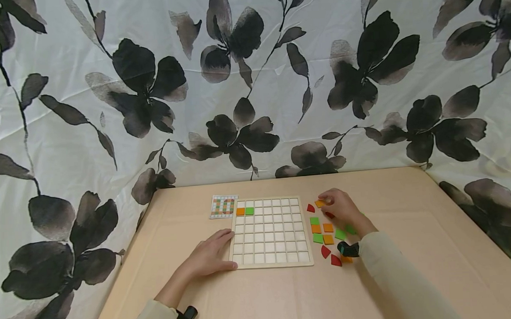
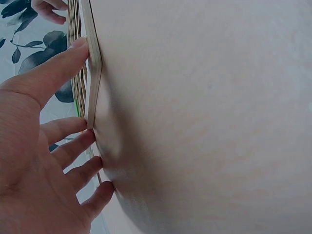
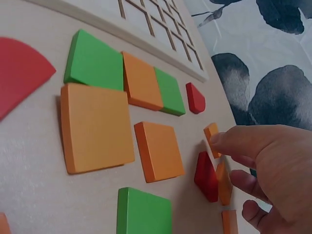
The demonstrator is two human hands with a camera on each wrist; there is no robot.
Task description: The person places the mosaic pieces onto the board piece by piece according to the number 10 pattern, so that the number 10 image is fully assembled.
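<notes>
A grid board (image 1: 269, 267) lies on the table, with an orange square (image 1: 240, 211) and a green square (image 1: 250, 211) in adjoining cells of its top row. My left hand (image 1: 210, 255) rests at the board's left edge, thumb near the lower corner; the left wrist view shows the fingers of this hand (image 2: 44, 141) spread along the rim. Right of the board, my right hand (image 1: 343, 210) pinches an orange piece (image 1: 320, 203), also seen in the right wrist view as an orange piece (image 3: 211, 139) at the fingertips of the hand (image 3: 278, 170). A red piece (image 3: 206, 176) lies beneath, close by.
A small patterned card (image 1: 223, 206) lies at the board's upper left. Several green, orange and red pieces, among them a green square (image 1: 314, 221) and a red quarter-round (image 1: 336, 260), are scattered right of the board. Floral cloth (image 1: 236, 85) hangs behind the table.
</notes>
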